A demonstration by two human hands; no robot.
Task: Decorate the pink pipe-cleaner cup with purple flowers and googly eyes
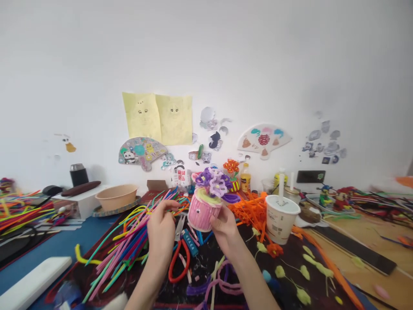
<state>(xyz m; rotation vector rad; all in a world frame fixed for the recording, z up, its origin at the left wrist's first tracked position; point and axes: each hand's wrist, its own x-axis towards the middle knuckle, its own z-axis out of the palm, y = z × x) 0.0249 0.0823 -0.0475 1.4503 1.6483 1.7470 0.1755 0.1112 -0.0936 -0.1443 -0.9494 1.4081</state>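
Observation:
My right hand (226,230) grips a small pink pipe-cleaner pot (204,212) topped with purple pipe-cleaner flowers (214,181), lifted just above the dark mat (290,267). My left hand (161,228) is closed, its fingertips pinching into a fan of coloured pipe cleaners (129,241) lying on the mat to the left. Red-handled pliers (179,254) lie on the mat between my two wrists. Purple and cream pipe-cleaner scraps (219,282) lie below my right wrist.
A paper cup with a straw (281,217) stands right of the pot, beside a heap of orange pipe cleaners (250,211). A beige bowl (116,196) sits back left. More pipe cleaners (22,211) lie at far left; figurines (335,199) at back right. Paper decorations (158,117) hang on the wall.

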